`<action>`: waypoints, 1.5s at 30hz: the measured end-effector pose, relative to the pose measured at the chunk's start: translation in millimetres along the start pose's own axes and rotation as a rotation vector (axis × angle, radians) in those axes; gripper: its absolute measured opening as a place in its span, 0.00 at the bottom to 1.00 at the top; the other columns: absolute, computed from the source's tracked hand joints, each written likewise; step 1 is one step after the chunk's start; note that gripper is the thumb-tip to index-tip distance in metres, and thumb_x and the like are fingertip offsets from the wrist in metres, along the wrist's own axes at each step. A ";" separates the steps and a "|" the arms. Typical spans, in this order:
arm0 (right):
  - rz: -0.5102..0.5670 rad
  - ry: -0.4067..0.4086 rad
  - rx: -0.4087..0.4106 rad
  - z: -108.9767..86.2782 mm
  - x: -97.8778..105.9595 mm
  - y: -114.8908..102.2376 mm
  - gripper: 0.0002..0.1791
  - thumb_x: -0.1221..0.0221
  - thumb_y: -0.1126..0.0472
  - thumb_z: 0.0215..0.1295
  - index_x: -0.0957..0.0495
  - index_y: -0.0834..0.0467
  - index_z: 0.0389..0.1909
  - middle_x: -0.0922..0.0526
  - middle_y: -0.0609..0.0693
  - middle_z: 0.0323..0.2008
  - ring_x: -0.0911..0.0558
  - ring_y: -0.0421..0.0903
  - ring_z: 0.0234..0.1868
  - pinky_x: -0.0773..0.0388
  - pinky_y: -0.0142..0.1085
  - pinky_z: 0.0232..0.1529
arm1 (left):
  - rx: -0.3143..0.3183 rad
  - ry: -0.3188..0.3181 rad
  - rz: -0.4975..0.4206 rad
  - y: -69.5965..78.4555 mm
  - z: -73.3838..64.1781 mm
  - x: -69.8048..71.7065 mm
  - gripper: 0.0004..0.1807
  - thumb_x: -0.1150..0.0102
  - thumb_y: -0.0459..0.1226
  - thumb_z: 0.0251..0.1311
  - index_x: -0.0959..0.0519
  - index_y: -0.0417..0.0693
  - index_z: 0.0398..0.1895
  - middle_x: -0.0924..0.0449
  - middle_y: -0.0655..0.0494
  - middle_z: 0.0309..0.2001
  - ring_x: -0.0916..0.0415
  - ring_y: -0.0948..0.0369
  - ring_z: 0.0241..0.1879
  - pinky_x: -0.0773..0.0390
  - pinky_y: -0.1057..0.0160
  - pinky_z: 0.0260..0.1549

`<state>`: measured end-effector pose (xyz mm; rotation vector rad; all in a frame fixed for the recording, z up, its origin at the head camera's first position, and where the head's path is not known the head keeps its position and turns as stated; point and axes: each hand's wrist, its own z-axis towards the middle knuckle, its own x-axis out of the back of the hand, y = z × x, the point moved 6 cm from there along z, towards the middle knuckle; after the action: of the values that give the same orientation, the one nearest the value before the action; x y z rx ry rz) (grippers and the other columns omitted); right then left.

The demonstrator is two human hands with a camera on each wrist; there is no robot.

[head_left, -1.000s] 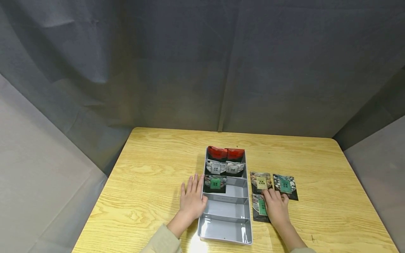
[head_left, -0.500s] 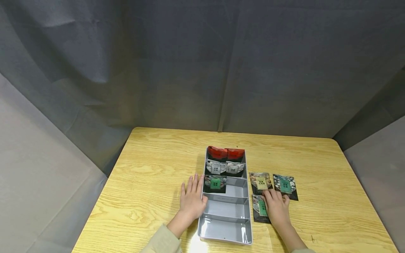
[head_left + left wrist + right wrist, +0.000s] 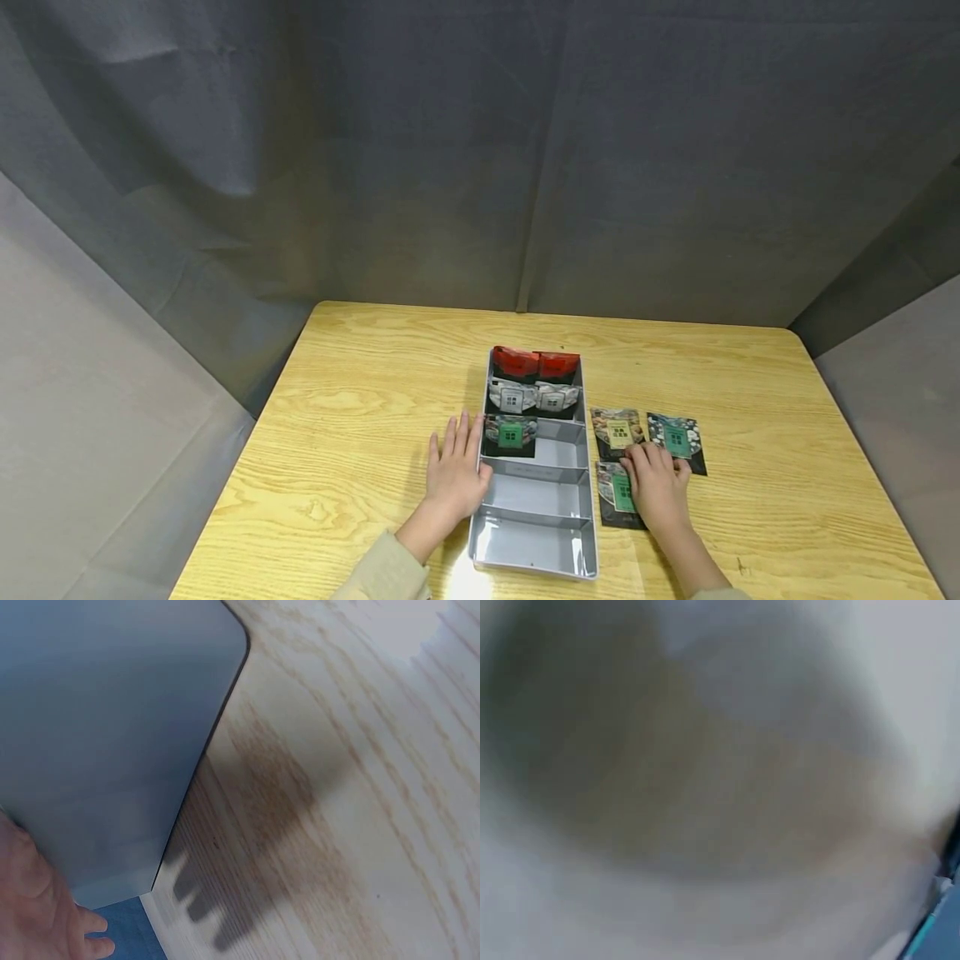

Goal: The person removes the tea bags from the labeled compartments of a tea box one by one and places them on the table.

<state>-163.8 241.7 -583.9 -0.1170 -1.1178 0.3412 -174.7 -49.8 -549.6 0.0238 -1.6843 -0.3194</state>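
Note:
A grey divided box [image 3: 534, 546] stands on the wooden table. My left hand [image 3: 453, 482] rests along its left wall with the fingers extended; in the left wrist view part of that hand [image 3: 34, 900] lies by the box's smooth side [image 3: 112, 750]. My right hand [image 3: 660, 492] is over the right part of a dark sachet with a green label [image 3: 612, 504], its fingers bent near the upper edge. The fingertips hide whether they pinch it. Just above lie a yellow-labelled sachet [image 3: 618, 429] and a teal-labelled sachet [image 3: 675, 437]. The right wrist view is mostly blurred.
Red sachets [image 3: 516, 363] fill the box's farthest compartment, and silver-white sachets [image 3: 512, 398] the second. One green-labelled sachet [image 3: 510, 436] sits at the left of the third. Grey cloth [image 3: 420, 167] hangs behind the table [image 3: 337, 433].
My right hand has shifted slightly right, its fingers drawn in a little more. The sachet under it and the yellow-labelled one have moved by a tiny amount. My left hand stays still.

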 end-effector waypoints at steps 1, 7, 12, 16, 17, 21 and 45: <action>0.004 0.008 -0.003 2.8 2.5 -0.3 0.10 0.39 0.61 0.54 0.29 0.55 0.34 0.29 0.52 0.34 0.33 0.53 0.36 0.45 0.54 0.39 | 0.000 -0.001 0.001 0.0 -0.1 0.1 0.38 0.62 0.46 0.58 0.57 0.50 0.72 0.58 0.48 0.72 0.61 0.50 0.70 0.58 0.43 0.64; 0.056 0.057 -0.002 26.4 23.7 -7.9 0.10 0.40 0.65 0.56 0.28 0.57 0.38 0.27 0.55 0.36 0.31 0.55 0.38 0.44 0.59 0.43 | 0.006 -0.009 0.002 -0.6 -0.1 -0.5 0.38 0.63 0.46 0.58 0.57 0.50 0.72 0.59 0.48 0.72 0.61 0.50 0.70 0.58 0.43 0.64; 0.109 0.104 0.038 48.0 46.8 -27.3 0.12 0.41 0.66 0.55 0.27 0.59 0.42 0.24 0.55 0.38 0.29 0.57 0.42 0.45 0.62 0.46 | 0.004 -0.006 0.004 -0.5 0.1 -0.6 0.38 0.62 0.46 0.58 0.57 0.50 0.72 0.59 0.48 0.72 0.61 0.50 0.70 0.58 0.43 0.64; 0.122 0.120 0.063 62.0 58.8 -45.3 0.14 0.40 0.66 0.54 0.27 0.59 0.43 0.24 0.56 0.40 0.29 0.57 0.44 0.44 0.60 0.46 | 0.002 -0.003 0.004 -0.6 -0.3 -0.4 0.38 0.62 0.46 0.58 0.57 0.50 0.72 0.58 0.48 0.72 0.61 0.50 0.70 0.58 0.43 0.64; 0.124 0.122 0.070 64.7 60.8 -49.8 0.15 0.40 0.66 0.54 0.27 0.59 0.43 0.24 0.56 0.41 0.29 0.57 0.44 0.44 0.60 0.46 | 0.001 -0.002 0.005 -0.5 -0.4 -0.5 0.38 0.62 0.46 0.58 0.57 0.50 0.72 0.58 0.48 0.72 0.61 0.50 0.70 0.58 0.43 0.64; 0.137 0.110 0.099 73.2 64.6 -67.2 0.16 0.39 0.66 0.54 0.28 0.58 0.45 0.25 0.56 0.43 0.29 0.56 0.46 0.44 0.59 0.46 | -0.004 0.005 0.006 -0.5 -0.3 -0.9 0.38 0.62 0.46 0.58 0.57 0.50 0.72 0.57 0.48 0.72 0.60 0.49 0.70 0.57 0.43 0.64; 0.043 -0.089 0.300 81.7 19.5 -132.2 0.20 0.40 0.57 0.57 0.27 0.53 0.52 0.24 0.49 0.48 0.29 0.49 0.49 0.39 0.53 0.47 | -0.010 0.025 0.003 -0.8 -0.2 0.7 0.38 0.62 0.47 0.58 0.56 0.50 0.72 0.56 0.47 0.71 0.59 0.49 0.70 0.57 0.42 0.63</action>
<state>-201.6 117.2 -496.7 0.1407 -1.1410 0.5528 -174.7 -50.7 -549.2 0.0183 -1.6578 -0.3238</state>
